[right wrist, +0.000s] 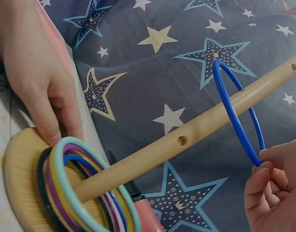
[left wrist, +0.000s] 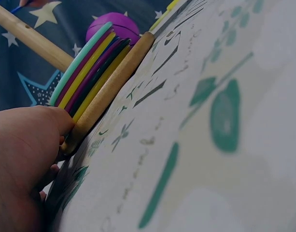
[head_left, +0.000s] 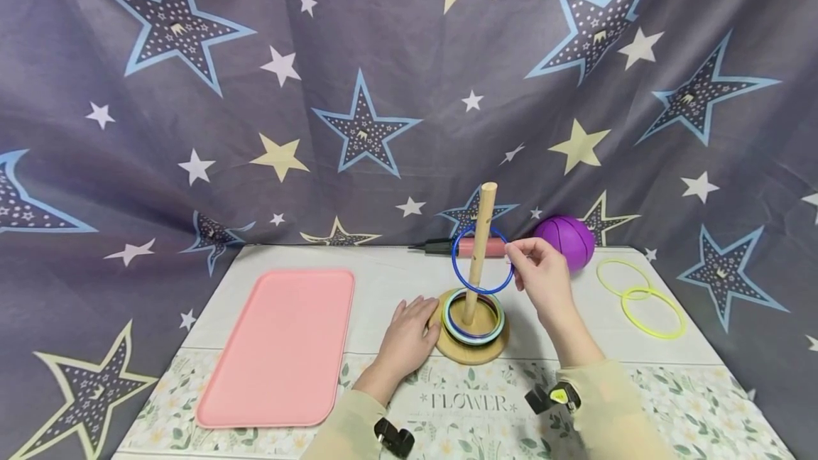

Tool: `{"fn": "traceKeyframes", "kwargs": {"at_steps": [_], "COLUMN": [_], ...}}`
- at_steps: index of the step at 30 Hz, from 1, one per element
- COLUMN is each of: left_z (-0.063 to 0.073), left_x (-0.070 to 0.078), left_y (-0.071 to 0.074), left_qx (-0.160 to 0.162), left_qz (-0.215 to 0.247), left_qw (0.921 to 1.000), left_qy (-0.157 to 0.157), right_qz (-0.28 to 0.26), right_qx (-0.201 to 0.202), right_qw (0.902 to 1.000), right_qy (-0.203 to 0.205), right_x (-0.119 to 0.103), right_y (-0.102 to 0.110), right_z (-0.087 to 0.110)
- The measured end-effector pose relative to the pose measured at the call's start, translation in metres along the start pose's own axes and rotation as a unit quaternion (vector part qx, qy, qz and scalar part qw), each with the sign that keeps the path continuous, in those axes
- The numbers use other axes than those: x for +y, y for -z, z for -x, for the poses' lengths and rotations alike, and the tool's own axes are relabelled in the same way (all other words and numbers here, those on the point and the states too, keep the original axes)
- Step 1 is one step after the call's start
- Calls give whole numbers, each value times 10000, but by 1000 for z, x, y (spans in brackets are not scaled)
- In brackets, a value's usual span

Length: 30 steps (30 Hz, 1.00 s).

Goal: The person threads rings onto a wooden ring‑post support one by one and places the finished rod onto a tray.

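A wooden peg (head_left: 483,233) stands upright on a round wooden base (head_left: 473,355). Several coloured rings (right wrist: 69,186) lie stacked around its foot, a pale turquoise one on top. My right hand (head_left: 542,277) pinches a blue ring (right wrist: 231,112) at its right edge between thumb and fingertips. That ring is around the upper part of the peg, tilted and well above the stack. My left hand (head_left: 407,338) rests at the left side of the base, its fingers relaxed and touching the rim, as the left wrist view also shows beside the stack.
On the right of the table lie two overlapping yellow-green rings (head_left: 653,336). Behind the peg are a purple ball (head_left: 567,240) and a pink and black hand pump (head_left: 441,246). A pink tray (head_left: 281,346) occupies the left, and a star-patterned curtain (head_left: 409,41) hangs behind.
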<state>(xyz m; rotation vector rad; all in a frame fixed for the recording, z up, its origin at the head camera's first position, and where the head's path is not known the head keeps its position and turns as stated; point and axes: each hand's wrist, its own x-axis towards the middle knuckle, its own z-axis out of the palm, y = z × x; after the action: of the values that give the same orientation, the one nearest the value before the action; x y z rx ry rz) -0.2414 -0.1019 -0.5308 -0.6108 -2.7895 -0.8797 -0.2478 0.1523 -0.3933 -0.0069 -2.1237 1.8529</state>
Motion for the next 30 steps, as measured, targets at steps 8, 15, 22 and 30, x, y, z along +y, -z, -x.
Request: {"fn": "traceKeyframes", "kwargs": {"at_steps": [8,15,22,30], "left_z": [0,-2,0,1], "left_x": [-1,-2,-2,-1], "left_y": [2,2,1,0], "left_qx": [-64,-47,-129,-54], "left_qz": [-37,-40,-12,18], "left_qw": [10000,10000,9999,10000], "left_qy": [43,-14,34,-4], "right_qz": [-165,-198,-54,261], "right_qx": [39,21,73,-164], "right_qw": [9993,9986,9983,9975], "right_qy": [-338,-490,-575,-638], "right_x": [18,31,47,62], "right_y": [-2,-5,-6,-7], "right_z": [9,15,22,27]}}
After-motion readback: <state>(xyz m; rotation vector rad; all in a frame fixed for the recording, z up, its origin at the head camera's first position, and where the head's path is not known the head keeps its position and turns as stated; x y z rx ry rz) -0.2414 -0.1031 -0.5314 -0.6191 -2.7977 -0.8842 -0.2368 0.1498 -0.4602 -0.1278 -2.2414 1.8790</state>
